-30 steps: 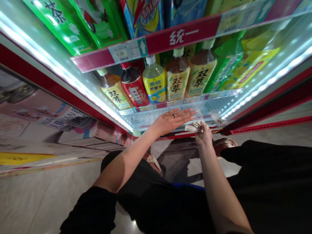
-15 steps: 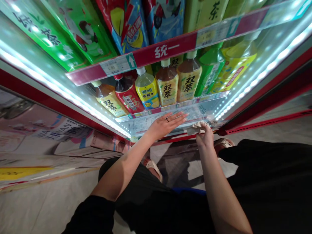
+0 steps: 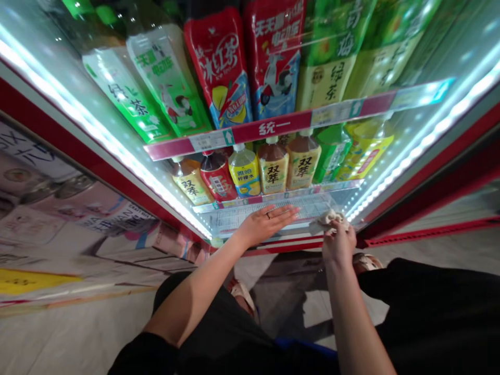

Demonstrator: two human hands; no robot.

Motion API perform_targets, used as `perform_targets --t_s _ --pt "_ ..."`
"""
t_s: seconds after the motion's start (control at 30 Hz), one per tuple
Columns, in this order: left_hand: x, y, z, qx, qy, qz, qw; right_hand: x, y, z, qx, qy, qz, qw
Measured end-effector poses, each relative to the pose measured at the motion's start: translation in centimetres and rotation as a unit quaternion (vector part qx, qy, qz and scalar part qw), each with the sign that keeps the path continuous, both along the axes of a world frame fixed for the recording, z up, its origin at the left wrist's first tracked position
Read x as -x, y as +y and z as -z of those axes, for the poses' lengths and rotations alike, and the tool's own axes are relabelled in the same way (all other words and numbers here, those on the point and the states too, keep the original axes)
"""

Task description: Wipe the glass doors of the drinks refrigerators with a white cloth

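1. The right hand (image 3: 339, 242) sits at about 4 o'clock in the view, its fingers (image 3: 336, 228) clenched on a crumpled white cloth (image 3: 329, 221). The cloth is pressed at the front corner of the lower shelf of a lit drinks cooler (image 3: 58, 138), though it may be tissue; the blur leaves that open.
2. The left hand (image 3: 266, 225), with a ring on one finger, lies at about 6 o'clock, palm down. Its fingers (image 3: 287, 211) are released and spread, holding nothing, over a clear shelf ledge (image 3: 273, 216). Whether they touch the ledge, I cannot tell.
3. Just above the hands, the lower shelf holds a row of upright bottles: a lemon drink (image 3: 244, 171), a red-labelled bottle (image 3: 217, 176) and yellow-labelled tea bottles (image 3: 272, 172).
4. At 12 o'clock, above a red shelf strip (image 3: 269, 127), stand larger bottles, among them a red iced-tea bottle (image 3: 217, 67) and green-labelled ones (image 3: 328, 52).
5. A poster-covered tiled floor (image 3: 78, 333) spreads towards 8 o'clock.
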State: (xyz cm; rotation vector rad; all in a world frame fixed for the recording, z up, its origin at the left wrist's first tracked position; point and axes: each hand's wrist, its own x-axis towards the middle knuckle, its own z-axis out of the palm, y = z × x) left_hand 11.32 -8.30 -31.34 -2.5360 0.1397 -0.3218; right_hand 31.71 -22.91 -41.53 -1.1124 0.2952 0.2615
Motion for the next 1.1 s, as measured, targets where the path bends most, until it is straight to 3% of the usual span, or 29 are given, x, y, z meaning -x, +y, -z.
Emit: perform_targets --t_s 0.17,0.3,0.43,0.57,0.7,0.8,0.93,1.0,1.1 --pt "1.5 0.5 -0.6 -0.07 -0.14 -0.022 0.987 0.6 0.4 -5.2 -0.002 -0.239 0.018 0.971" --pt "2.7 0.7 -1.5 -0.096 -0.235 -0.06 0.965 3.4 1.1 -6.2 0.042 -0.375 -0.022 0.926" --pt "4.4 0.6 -2.5 -0.102 -0.268 -0.101 0.953 4.4 1.2 -6.1 0.067 -0.371 -0.029 0.926" --pt "6.2 0.9 -3.1 -0.081 -0.267 -0.137 0.95 4.8 1.9 -8.9 0.051 -0.38 -0.019 0.924" --pt "7.4 1.2 -3.4 -0.072 -0.286 -0.151 0.944 6.4 2.9 -11.8 0.057 -0.497 -0.052 0.864" --pt "7.8 1.1 -3.6 -0.075 -0.294 -0.153 0.941 7.3 3.1 -11.3 0.111 -0.578 -0.105 0.802" --pt "8.0 0.8 -3.9 -0.091 -0.305 -0.149 0.936 7.2 3.3 -10.5 0.145 -0.598 -0.104 0.781" --pt "8.1 0.8 -4.0 -0.097 -0.309 -0.143 0.935 7.0 4.0 -11.4 0.15 -0.616 -0.078 0.769" --pt "8.2 1.0 -4.1 -0.102 -0.317 -0.142 0.932 7.5 5.3 -13.5 0.146 -0.674 -0.071 0.721"
